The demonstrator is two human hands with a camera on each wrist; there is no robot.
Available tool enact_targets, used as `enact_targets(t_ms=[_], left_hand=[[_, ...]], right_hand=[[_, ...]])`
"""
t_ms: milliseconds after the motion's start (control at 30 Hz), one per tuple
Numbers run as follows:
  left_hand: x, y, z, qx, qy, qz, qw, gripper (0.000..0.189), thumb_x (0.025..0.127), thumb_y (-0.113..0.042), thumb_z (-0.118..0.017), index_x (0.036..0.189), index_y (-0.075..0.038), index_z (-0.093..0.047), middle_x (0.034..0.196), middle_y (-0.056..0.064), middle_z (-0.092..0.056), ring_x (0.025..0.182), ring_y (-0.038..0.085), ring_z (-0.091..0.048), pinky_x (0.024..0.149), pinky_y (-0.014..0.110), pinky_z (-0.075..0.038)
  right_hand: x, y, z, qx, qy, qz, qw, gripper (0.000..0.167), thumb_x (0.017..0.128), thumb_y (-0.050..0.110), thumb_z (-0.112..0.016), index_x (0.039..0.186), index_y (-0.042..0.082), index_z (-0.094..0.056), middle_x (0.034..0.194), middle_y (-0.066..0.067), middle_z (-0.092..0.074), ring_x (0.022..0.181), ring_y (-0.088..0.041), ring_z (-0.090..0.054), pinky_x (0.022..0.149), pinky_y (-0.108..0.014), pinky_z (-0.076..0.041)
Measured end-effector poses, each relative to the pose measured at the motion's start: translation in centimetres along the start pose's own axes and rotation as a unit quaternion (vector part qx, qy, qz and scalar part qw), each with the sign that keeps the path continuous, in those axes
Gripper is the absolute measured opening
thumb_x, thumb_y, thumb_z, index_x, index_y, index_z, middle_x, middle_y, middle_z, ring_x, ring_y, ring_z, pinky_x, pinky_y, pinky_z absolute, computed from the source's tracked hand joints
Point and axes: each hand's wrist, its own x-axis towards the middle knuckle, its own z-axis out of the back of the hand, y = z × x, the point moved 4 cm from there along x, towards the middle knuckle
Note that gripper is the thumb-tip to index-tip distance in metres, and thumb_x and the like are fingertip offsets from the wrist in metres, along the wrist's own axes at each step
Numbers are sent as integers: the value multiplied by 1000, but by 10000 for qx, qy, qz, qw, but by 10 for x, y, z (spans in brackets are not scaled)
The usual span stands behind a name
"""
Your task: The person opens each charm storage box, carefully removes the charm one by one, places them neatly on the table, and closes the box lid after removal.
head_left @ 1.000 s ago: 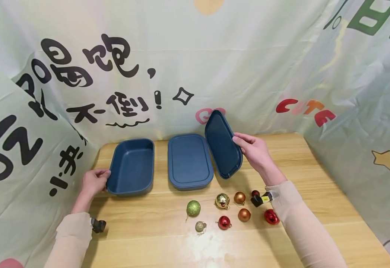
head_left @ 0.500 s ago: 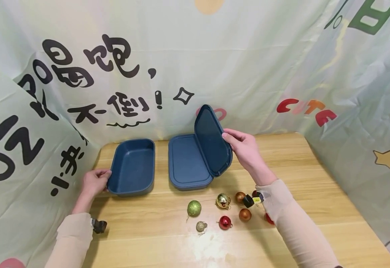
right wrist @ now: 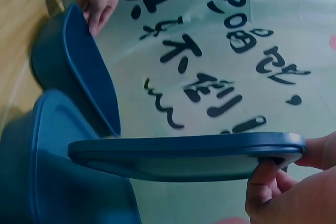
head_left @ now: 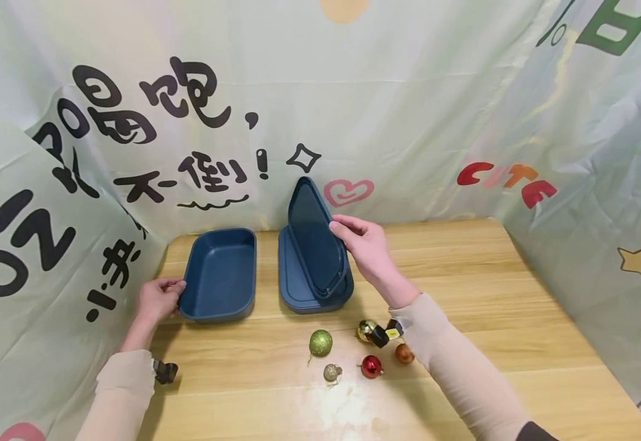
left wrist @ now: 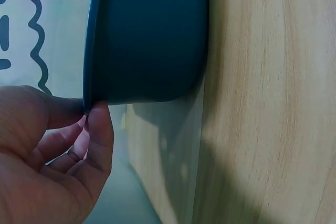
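Observation:
On the left of the table stands an uncovered dark blue box (head_left: 220,275). My left hand (head_left: 157,298) pinches its left rim between thumb and fingers, as the left wrist view also shows. A second blue box with its lid on (head_left: 296,288) stands to the right of it. My right hand (head_left: 365,245) grips the edge of a loose blue lid (head_left: 317,245), thumb on one face and fingers on the other. That lid is tilted steeply over the covered box and hides part of its top. In the right wrist view the held lid (right wrist: 184,153) appears nearly edge-on.
Several small ball ornaments lie in front of the boxes, among them a green one (head_left: 321,342), a red one (head_left: 371,366) and an orange one (head_left: 404,353). My right wrist camera overlaps a gold one (head_left: 365,329). A printed cloth (head_left: 408,110) hangs behind the table.
My right hand has carried the loose lid leftward, from beside the covered box to over it. My left hand stays on the rim of the uncovered box.

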Motion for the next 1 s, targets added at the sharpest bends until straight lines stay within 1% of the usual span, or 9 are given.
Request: enact_targets(t_ms=[133,200,400,500,633,833,867,900,1000], left_hand=[[0,2,0,25,7,29,10000,35,105,-16,-64,125,11,-70,83,6,-74,50,14,-65,53,39,-60],[-1,3,0,68,-1,39,10000,35,105,-17,-63,125,11,-70,83,5,-74,51,15,-65,53,39,-60],[-1,3,1,4,-75,-35,10000,34,104,-17,-65,123,11,-70,88,8,-75,50,11,-63,52,36,-59],[-1,1,0,5,-92,-69,9999,35,104,-16,-64,124,11,-70,94,14,-76,51,8,-61,51,33,-57],[-1,0,0,65,-90,-72,9999,34,105,-16,-64,126,10,-70,104,21,-76,54,8,-60,50,29,-55],[-2,-2,1,94,-3,-45,9999,35,105,-17,-62,127,9,-70,107,22,-75,55,11,-62,54,33,-57],[-3,-2,1,152,-19,-74,9999,35,105,-18,-62,126,9,-70,106,22,-75,57,12,-63,54,34,-57],[-3,-4,2,292,-115,-158,9994,34,105,-18,-62,124,8,-72,105,22,-75,60,13,-64,57,33,-57],[-3,-13,6,782,-527,-575,9939,33,105,-21,-62,119,5,-75,101,21,-77,73,24,-70,69,37,-55]], right_hand=[[-2,-2,-17,-51,-79,53,9999,35,100,18,-73,132,4,-74,124,-12,-74,93,-9,-62,75,-20,-48],[-3,-4,-26,-10,-75,48,10000,35,100,18,-73,131,5,-74,124,-12,-75,94,-8,-63,77,-20,-49],[-4,-11,-47,65,-5,21,10000,33,101,18,-73,130,5,-75,126,-14,-75,98,-7,-67,81,-20,-52],[-6,-11,-57,164,73,36,9998,32,101,16,-72,130,4,-75,127,-15,-74,100,-8,-68,83,-20,-54],[-9,-13,-70,265,140,44,9995,32,101,15,-72,130,4,-75,126,-14,-74,102,-9,-70,84,-21,-54],[-9,-18,-85,380,122,44,9992,30,100,15,-73,128,4,-76,121,-13,-76,101,-8,-70,86,-21,-56],[-9,-20,-86,399,119,40,9991,30,100,15,-73,128,4,-76,121,-13,-76,101,-8,-70,87,-21,-56],[-9,-20,-88,416,116,39,9991,30,100,14,-73,128,3,-76,120,-13,-77,101,-8,-70,87,-21,-56],[-9,-21,-90,391,101,66,9992,30,100,15,-74,127,3,-76,120,-13,-76,99,-8,-70,88,-22,-57]])
